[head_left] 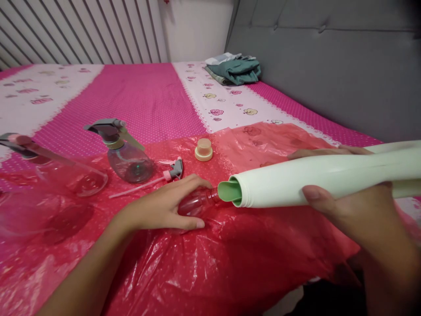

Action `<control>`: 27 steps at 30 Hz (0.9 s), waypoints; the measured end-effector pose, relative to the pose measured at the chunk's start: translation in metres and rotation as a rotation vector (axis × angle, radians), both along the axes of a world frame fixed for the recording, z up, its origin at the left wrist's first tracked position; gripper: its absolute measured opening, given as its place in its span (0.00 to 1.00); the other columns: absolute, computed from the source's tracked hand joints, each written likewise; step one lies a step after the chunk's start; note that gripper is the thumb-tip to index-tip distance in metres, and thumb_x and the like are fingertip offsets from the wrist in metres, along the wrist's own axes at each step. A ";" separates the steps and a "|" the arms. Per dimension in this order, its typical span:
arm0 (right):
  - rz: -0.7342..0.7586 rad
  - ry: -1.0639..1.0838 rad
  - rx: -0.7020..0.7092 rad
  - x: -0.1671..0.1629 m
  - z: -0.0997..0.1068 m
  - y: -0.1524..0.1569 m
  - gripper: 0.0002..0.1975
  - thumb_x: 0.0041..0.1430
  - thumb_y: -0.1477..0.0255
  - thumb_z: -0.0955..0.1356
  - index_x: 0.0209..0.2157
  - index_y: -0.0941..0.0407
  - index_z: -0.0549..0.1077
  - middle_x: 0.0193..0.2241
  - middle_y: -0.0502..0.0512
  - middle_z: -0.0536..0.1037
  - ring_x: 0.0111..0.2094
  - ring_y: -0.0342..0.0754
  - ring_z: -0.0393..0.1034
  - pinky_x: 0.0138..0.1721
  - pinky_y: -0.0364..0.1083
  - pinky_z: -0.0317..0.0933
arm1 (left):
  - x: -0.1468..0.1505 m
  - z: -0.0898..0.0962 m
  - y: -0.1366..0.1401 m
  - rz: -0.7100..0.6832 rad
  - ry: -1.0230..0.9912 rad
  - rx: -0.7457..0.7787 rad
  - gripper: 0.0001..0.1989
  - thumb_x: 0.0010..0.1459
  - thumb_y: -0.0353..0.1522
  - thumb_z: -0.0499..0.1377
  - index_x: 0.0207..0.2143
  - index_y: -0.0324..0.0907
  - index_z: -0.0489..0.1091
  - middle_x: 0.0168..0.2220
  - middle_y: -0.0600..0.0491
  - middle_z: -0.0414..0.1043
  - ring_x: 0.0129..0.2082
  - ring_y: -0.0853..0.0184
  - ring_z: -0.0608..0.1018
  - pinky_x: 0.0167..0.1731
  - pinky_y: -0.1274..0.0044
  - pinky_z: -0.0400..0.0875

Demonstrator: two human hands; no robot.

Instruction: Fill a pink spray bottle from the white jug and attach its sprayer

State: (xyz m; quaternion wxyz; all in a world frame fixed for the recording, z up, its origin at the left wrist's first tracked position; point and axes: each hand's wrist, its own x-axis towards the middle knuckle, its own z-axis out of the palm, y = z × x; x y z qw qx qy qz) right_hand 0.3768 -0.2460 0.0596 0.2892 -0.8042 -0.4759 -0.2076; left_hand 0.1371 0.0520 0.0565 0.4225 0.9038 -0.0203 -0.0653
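My left hand (167, 204) is wrapped round a small see-through bottle (199, 202), whose neck points right. In my right hand (355, 210) is a large pale green jug (276, 184), tipped nearly level with its mouth to the left. The jug's green spout (229, 192) meets the bottle's neck; I cannot tell whether liquid is flowing. Just beyond my left hand lies a pink and grey spray trigger (173, 172) with its thin dip tube. A yellowish cap (204, 150) rests farther back.
Two spray bottles with grey trigger heads stand at left: a clear one (130, 160) and a pinkish one (70, 173). Red plastic sheeting (184, 267) covers the near part of the pink patterned bedspread (141, 101). Folded clothes (233, 69) lie by the grey headboard (315, 70).
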 end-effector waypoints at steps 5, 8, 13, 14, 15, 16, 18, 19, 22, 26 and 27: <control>0.013 -0.036 0.005 0.000 -0.001 0.000 0.32 0.69 0.37 0.62 0.56 0.44 0.79 0.55 0.51 0.83 0.60 0.66 0.75 0.71 0.70 0.57 | 0.000 0.001 -0.001 0.007 0.004 0.002 0.30 0.66 0.50 0.68 0.63 0.47 0.68 0.62 0.46 0.73 0.61 0.49 0.77 0.62 0.60 0.71; 0.011 -0.047 0.003 -0.001 -0.001 0.000 0.32 0.69 0.37 0.62 0.57 0.43 0.78 0.55 0.51 0.83 0.60 0.66 0.75 0.71 0.71 0.58 | 0.000 0.002 -0.001 0.010 0.008 0.005 0.30 0.66 0.50 0.68 0.63 0.47 0.68 0.62 0.46 0.73 0.61 0.49 0.77 0.62 0.60 0.72; 0.006 -0.049 -0.005 -0.002 0.001 0.001 0.31 0.70 0.37 0.61 0.57 0.43 0.78 0.55 0.50 0.83 0.60 0.67 0.75 0.70 0.71 0.58 | -0.001 0.002 -0.001 0.012 -0.003 0.007 0.30 0.66 0.50 0.68 0.63 0.47 0.68 0.62 0.47 0.74 0.61 0.49 0.78 0.62 0.61 0.72; 0.006 -0.050 -0.005 -0.002 0.001 0.001 0.31 0.69 0.37 0.61 0.57 0.43 0.78 0.55 0.50 0.83 0.60 0.67 0.75 0.70 0.71 0.58 | -0.001 0.002 -0.001 0.012 -0.002 0.008 0.30 0.66 0.51 0.68 0.63 0.47 0.68 0.62 0.47 0.74 0.61 0.49 0.77 0.62 0.61 0.72; 0.008 -0.051 -0.005 -0.002 0.001 0.001 0.32 0.69 0.37 0.61 0.56 0.43 0.78 0.55 0.51 0.83 0.60 0.67 0.76 0.71 0.71 0.57 | 0.000 0.002 -0.001 0.011 -0.001 0.007 0.30 0.66 0.51 0.68 0.63 0.47 0.68 0.62 0.47 0.74 0.61 0.49 0.77 0.62 0.61 0.72; 0.009 -0.053 -0.005 -0.003 0.001 0.001 0.32 0.69 0.36 0.61 0.56 0.43 0.78 0.55 0.51 0.83 0.60 0.66 0.76 0.71 0.70 0.56 | 0.000 0.001 -0.001 0.010 0.002 0.006 0.30 0.66 0.51 0.68 0.63 0.47 0.68 0.62 0.47 0.74 0.61 0.49 0.77 0.62 0.61 0.72; 0.005 -0.067 -0.013 -0.004 0.002 0.001 0.33 0.70 0.36 0.60 0.56 0.44 0.78 0.55 0.51 0.83 0.60 0.66 0.76 0.71 0.70 0.57 | 0.000 0.001 -0.001 0.009 0.005 0.008 0.30 0.66 0.51 0.68 0.63 0.47 0.68 0.61 0.46 0.74 0.61 0.49 0.78 0.62 0.61 0.72; 0.003 -0.074 -0.018 -0.004 0.003 0.001 0.32 0.70 0.37 0.60 0.56 0.44 0.78 0.55 0.51 0.83 0.59 0.66 0.76 0.71 0.70 0.57 | 0.001 0.001 -0.001 0.010 0.005 0.010 0.30 0.66 0.51 0.68 0.63 0.47 0.68 0.61 0.46 0.74 0.61 0.49 0.78 0.61 0.61 0.72; 0.010 -0.091 -0.018 -0.004 0.004 0.001 0.31 0.71 0.38 0.60 0.56 0.44 0.78 0.55 0.51 0.83 0.59 0.65 0.76 0.71 0.68 0.57 | 0.000 0.001 -0.001 0.013 0.007 0.016 0.30 0.66 0.51 0.68 0.63 0.47 0.68 0.62 0.46 0.74 0.61 0.49 0.78 0.61 0.61 0.72; 0.032 -0.096 -0.026 -0.003 0.006 0.000 0.30 0.70 0.39 0.61 0.56 0.44 0.77 0.55 0.50 0.83 0.59 0.63 0.76 0.71 0.66 0.56 | -0.001 0.001 -0.001 0.003 0.003 0.015 0.30 0.67 0.50 0.68 0.63 0.47 0.68 0.62 0.45 0.74 0.61 0.49 0.78 0.62 0.61 0.73; 0.034 -0.099 -0.032 -0.003 0.006 0.000 0.30 0.70 0.39 0.61 0.57 0.44 0.77 0.55 0.50 0.83 0.59 0.63 0.76 0.71 0.66 0.56 | -0.001 0.001 -0.001 0.000 0.000 0.018 0.30 0.67 0.50 0.68 0.64 0.47 0.68 0.62 0.45 0.74 0.61 0.49 0.77 0.62 0.61 0.73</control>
